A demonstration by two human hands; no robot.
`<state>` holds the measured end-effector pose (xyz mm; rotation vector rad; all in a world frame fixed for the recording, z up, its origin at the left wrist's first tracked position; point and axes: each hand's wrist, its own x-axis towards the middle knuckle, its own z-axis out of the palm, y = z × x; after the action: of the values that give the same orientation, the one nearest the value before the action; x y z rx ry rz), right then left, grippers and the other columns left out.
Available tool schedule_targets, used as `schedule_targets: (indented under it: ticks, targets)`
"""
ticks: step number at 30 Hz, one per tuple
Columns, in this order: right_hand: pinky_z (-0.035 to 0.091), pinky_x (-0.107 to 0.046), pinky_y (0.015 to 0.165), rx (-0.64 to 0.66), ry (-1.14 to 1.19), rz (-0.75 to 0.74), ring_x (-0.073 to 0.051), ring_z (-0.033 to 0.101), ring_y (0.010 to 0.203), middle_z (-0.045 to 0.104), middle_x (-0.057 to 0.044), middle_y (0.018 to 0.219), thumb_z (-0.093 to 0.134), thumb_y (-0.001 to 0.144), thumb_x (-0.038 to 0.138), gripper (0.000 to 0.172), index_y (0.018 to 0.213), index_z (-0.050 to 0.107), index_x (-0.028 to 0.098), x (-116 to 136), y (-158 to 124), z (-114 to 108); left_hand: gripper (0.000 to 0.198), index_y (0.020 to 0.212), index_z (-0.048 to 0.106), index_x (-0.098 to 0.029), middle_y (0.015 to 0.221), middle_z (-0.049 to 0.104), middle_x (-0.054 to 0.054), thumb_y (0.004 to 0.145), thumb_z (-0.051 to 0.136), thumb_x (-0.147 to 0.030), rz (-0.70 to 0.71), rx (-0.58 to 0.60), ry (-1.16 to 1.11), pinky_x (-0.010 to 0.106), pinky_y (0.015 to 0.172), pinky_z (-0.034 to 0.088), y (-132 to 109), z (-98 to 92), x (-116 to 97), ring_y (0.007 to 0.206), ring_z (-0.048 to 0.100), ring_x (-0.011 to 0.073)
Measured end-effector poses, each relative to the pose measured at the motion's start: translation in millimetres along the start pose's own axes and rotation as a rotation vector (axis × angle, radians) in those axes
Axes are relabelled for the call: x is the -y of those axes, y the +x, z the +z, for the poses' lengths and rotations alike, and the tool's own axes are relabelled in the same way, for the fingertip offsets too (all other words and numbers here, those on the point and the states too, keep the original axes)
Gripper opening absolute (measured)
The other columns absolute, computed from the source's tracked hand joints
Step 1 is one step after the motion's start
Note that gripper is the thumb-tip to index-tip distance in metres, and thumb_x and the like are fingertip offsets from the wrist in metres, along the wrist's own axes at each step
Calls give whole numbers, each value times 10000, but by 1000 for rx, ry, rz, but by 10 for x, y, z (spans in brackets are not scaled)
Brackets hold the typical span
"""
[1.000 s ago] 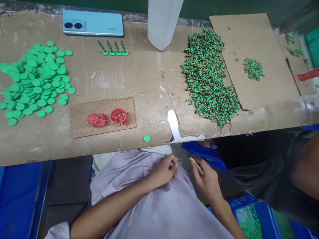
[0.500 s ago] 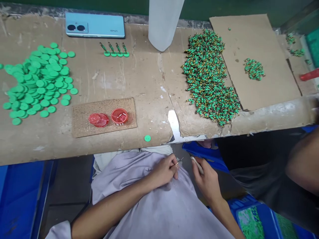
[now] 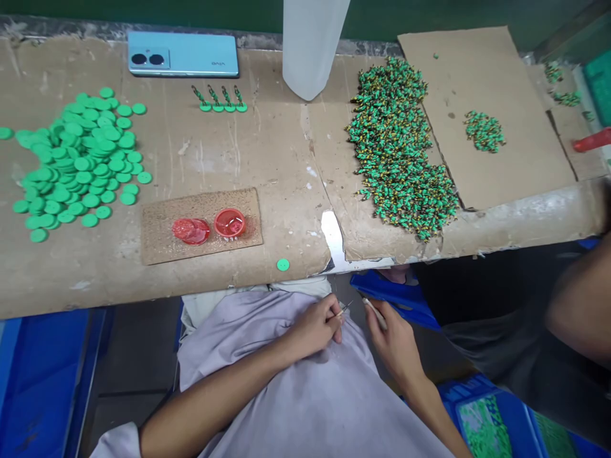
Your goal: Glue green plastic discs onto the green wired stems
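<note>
My left hand (image 3: 321, 326) is closed in a pinch over my lap, on a small thin piece (image 3: 344, 309) whose dark tip sticks out to the right. My right hand (image 3: 395, 340) is closed around a pale-handled tool (image 3: 375, 313) with a dark point, a short gap away from that piece. On the table's front edge lies one green disc (image 3: 283, 264). Two red cups (image 3: 230, 222) (image 3: 191, 231) sit on a brown board. Further back, several small figures (image 3: 226, 98) stand on green discs.
A heap of green discs (image 3: 81, 162) lies at the left. A pile of small green figures (image 3: 401, 146) is at the right, beside a cardboard sheet (image 3: 520, 140). A blue phone (image 3: 200, 54) lies at the back. Another person's arm (image 3: 580, 312) is at the right edge.
My right hand and its tool have moved slightly left, closer to the piece in my left hand. The view has shifted a little. My left hand has hardly moved.
</note>
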<state>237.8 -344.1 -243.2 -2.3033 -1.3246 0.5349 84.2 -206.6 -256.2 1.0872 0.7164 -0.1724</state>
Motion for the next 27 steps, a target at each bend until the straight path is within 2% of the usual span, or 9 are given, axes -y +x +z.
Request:
schedule_targets:
  ticks: [2, 6, 12, 16, 21, 27]
  targets:
    - [540, -309, 744, 28, 15, -19, -240, 753, 878, 773, -88, 978, 478, 1073, 432, 287, 1055, 671, 220, -10, 3, -4, 103, 889, 433, -249, 627, 636, -94, 952, 514, -239, 2, 0, 3, 214, 415, 267, -4, 1, -6, 359, 358, 73]
    - [512, -299, 636, 30, -7, 16, -234, 742, 748, 772, -71, 881, 481, 1071, 418, 291, 990, 674, 215, -22, 16, -18, 108, 880, 434, -242, 623, 636, -93, 955, 510, -224, 4, -8, 5, 207, 456, 280, -10, 2, -26, 369, 355, 62]
    - [548, -278, 793, -83, 139, -30, -199, 741, 851, 769, -65, 955, 566, 1035, 372, 199, 1050, 693, 218, 25, -7, -9, 111, 879, 439, -240, 616, 634, -91, 959, 514, -221, 6, -9, -11, 205, 468, 276, -17, -3, -32, 378, 361, 61]
    - [540, -304, 796, -143, 161, 68, -212, 724, 838, 761, -84, 939, 556, 1033, 405, 250, 1061, 688, 194, 8, -20, -8, 108, 888, 443, -241, 621, 638, -84, 958, 522, -264, 6, -17, -37, 204, 437, 263, -11, 4, -3, 370, 364, 67]
    - [526, -314, 731, -98, 272, 232, -215, 694, 783, 732, -65, 880, 524, 1035, 506, 338, 1071, 652, 196, -49, -17, 28, 235, 902, 410, -246, 610, 610, -88, 963, 540, -433, 28, -34, -86, 202, 406, 235, 29, -4, 39, 357, 337, 65]
    - [492, -300, 548, -68, 457, 327, -162, 581, 535, 682, -22, 836, 391, 1066, 559, 375, 1070, 541, 216, -178, -38, 244, 505, 894, 489, -214, 613, 512, -80, 873, 585, -709, 65, 22, -88, 224, 407, 207, -48, -63, -82, 391, 291, 57]
